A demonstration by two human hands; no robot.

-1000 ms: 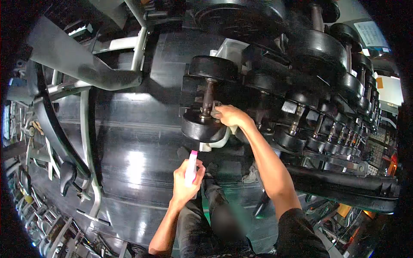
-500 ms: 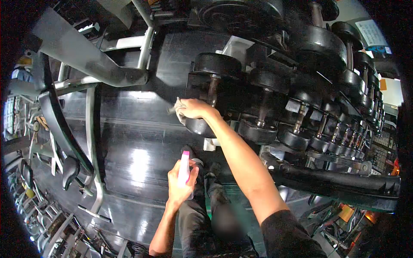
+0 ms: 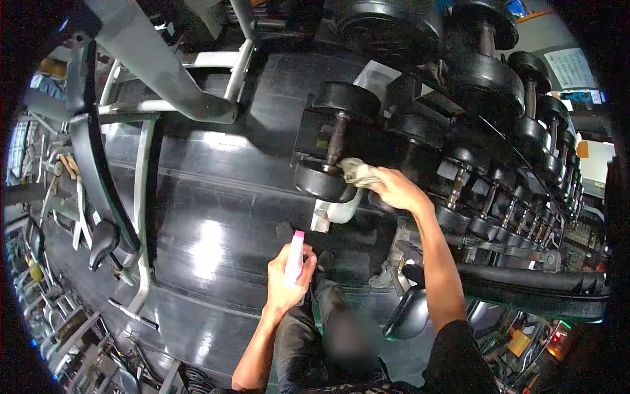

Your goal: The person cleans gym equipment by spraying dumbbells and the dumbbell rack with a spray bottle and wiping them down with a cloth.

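My left hand (image 3: 283, 289) is closed around a white spray bottle (image 3: 294, 264) with a pink nozzle, held low in front of my legs. Pinched in my right hand (image 3: 401, 190) is a crumpled, light greyish cloth (image 3: 357, 172). The cloth is at the inner right side of the near head of a black dumbbell (image 3: 324, 182), close to its worn metal handle; whether it presses on the dumbbell I cannot tell. Part of the neighbouring dumbbell (image 3: 420, 134) lies behind my right hand and forearm.
Several more black dumbbells (image 3: 459, 187) line the rack to the right, with larger ones (image 3: 489, 79) on the upper tier. A padded bench (image 3: 105, 177) on a grey frame (image 3: 141, 190) stands at left. Dark, shiny flooring (image 3: 216, 217) lies between. A black pad (image 3: 407, 314) is near my right elbow.
My right hand and the cloth have moved right, from the outer left of the dumbbell's near head to its inner right side. My left hand still holds the spray bottle. The view has shifted slightly.
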